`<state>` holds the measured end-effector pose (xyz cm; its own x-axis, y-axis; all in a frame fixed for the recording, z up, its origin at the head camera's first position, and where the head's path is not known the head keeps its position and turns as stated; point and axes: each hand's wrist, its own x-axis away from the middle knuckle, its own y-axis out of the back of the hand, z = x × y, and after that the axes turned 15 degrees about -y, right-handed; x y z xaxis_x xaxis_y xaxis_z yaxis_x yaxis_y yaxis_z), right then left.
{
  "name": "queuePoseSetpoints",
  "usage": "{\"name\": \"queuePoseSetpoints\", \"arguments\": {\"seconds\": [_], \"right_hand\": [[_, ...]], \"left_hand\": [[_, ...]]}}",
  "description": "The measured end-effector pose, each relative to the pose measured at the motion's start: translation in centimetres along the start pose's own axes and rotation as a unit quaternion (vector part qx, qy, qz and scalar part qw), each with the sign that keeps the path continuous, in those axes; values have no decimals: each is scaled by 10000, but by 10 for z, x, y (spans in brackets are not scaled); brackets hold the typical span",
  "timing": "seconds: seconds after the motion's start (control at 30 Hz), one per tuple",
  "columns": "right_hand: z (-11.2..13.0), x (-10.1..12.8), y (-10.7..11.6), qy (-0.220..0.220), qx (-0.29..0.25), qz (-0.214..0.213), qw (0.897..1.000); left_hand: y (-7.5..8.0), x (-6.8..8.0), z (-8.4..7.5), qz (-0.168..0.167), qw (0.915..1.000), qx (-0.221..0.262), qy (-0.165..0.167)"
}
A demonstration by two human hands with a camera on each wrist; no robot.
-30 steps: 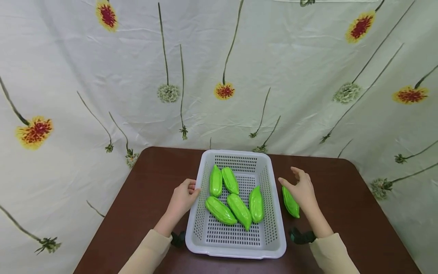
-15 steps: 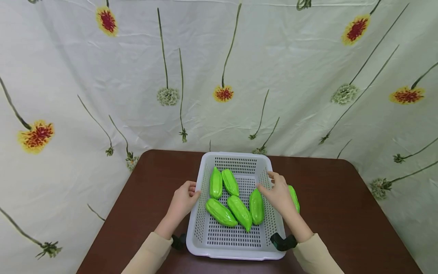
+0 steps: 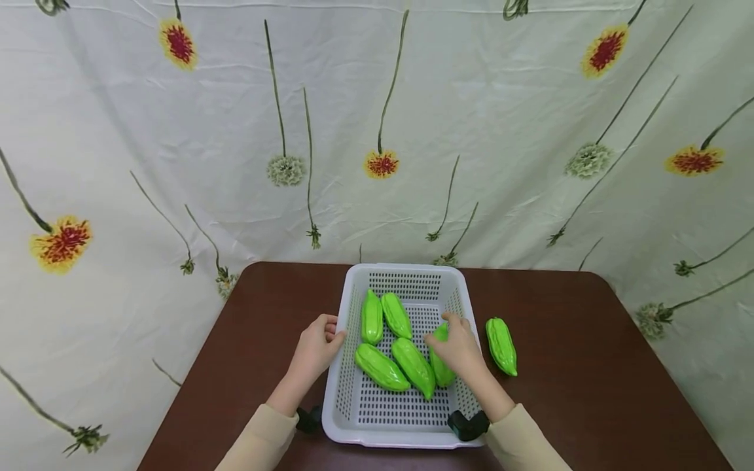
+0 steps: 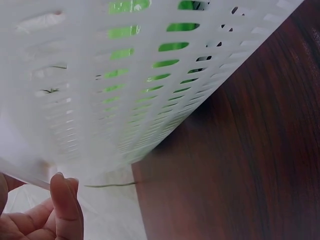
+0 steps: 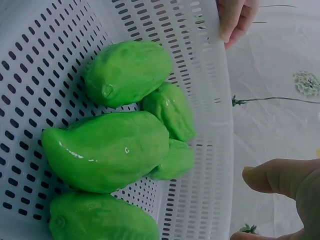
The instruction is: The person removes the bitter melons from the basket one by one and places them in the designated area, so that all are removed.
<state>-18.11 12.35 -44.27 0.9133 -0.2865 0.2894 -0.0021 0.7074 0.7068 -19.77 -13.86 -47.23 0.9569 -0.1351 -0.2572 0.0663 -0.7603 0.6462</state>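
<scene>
Closest to me on my feed is the near rim of the white slotted basket (image 3: 406,437), sitting on the dark brown table (image 3: 589,405), with both beige sleeves coming in on either side of it. Inside the basket I count five green bitter gourds: two lying at a slant in the middle (image 3: 413,365), one on the right that's mostly under my view of the right hand (image 3: 456,347), and two more side by side toward the far end (image 3: 383,315). The right hand is down inside the basket, resting on top of that right-side gourd (image 3: 440,373), fingers draped over it, but I honestly can't tell if they've closed around it or are just touching. The right wrist view only shows the thumb (image 5: 280,180) hovering off to the side of the pile, so no help there. The left hand (image 3: 317,345) is on the basket's left wall, fingers curled over the rim and gripping it; the left wrist view shows fingertips (image 4: 65,205) right under that edge. A sixth gourd (image 3: 501,345) lies on the table just outside the right wall. Behind it all hangs a flower-print cloth (image 3: 377,131).
</scene>
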Motion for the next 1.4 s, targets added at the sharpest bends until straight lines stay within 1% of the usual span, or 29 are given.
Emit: {"name": "queuePoseSetpoints", "arguments": {"seconds": [0.27, 0.37, 0.57, 0.73, 0.97, 1.2, 1.4], "right_hand": [[0, -2, -12, -92, 29, -31, 9999], [0, -5, -18, -80, 114, -185, 9997], [-1, -10, -29, -107, 493, -552, 9972], [-3, -10, -33, -252, 597, -638, 9959], [-6, -12, -37, -334, 746, -570, 9950], [-8, -18, -39, -594, 556, -240, 9964], [-8, -23, -44, -588, 616, -212, 9961]], "left_hand": [[-1, 4, 6, 12, 10000, -18, -21], [-2, 7, 8, 27, 10000, -7, 5], [-5, 9, 8, 30, 9999, 92, 27], [-7, 8, 7, -11, 9999, 100, 15], [-7, 6, 4, -14, 9999, 102, -37], [-5, 4, 2, -70, 9999, 70, -73], [-4, 2, 2, -112, 9998, 26, -169]]}}
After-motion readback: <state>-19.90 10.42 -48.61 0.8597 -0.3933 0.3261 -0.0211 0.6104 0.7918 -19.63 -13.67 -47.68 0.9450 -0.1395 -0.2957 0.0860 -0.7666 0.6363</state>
